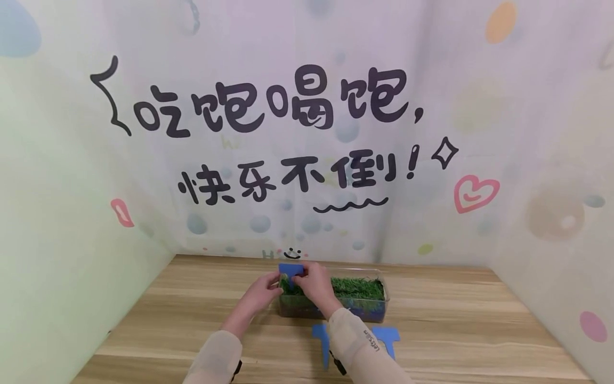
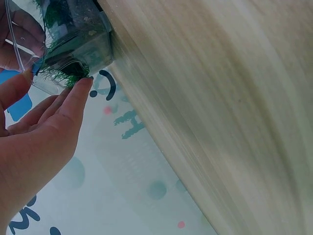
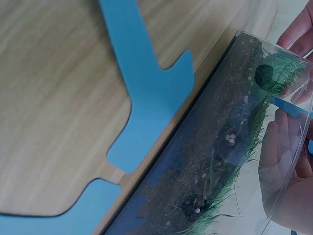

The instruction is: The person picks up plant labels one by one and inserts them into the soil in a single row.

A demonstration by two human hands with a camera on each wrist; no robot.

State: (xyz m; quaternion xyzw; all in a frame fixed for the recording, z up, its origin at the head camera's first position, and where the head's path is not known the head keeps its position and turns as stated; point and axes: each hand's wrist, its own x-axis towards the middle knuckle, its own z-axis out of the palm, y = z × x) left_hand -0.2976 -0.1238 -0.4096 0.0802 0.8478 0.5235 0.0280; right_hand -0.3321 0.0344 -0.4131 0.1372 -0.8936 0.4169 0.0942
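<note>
A blue T-shaped plant label (image 1: pixel 291 270) stands in the left end of a clear planter box (image 1: pixel 381 310). My right hand (image 1: pixel 316 285) reaches over the box and pinches this label between thumb and fingers, its stem down among the grass. At the box's left end, my left hand (image 1: pixel 261 294) touches the rim and end wall with fairly straight fingers, as the left wrist view also shows. Green grass (image 1: pixel 360 288) fills the top of the box. Through the wall in the right wrist view, dark soil (image 3: pixel 195 147) with pale bits shows beneath it.
Two more blue T-shaped labels lie on the wooden table (image 1: pixel 182 320) in front of the box: one label (image 1: pixel 320 341) left of my right sleeve, another label (image 1: pixel 387 337) right of it. A printed backdrop (image 1: pixel 268 48) rises just behind the box.
</note>
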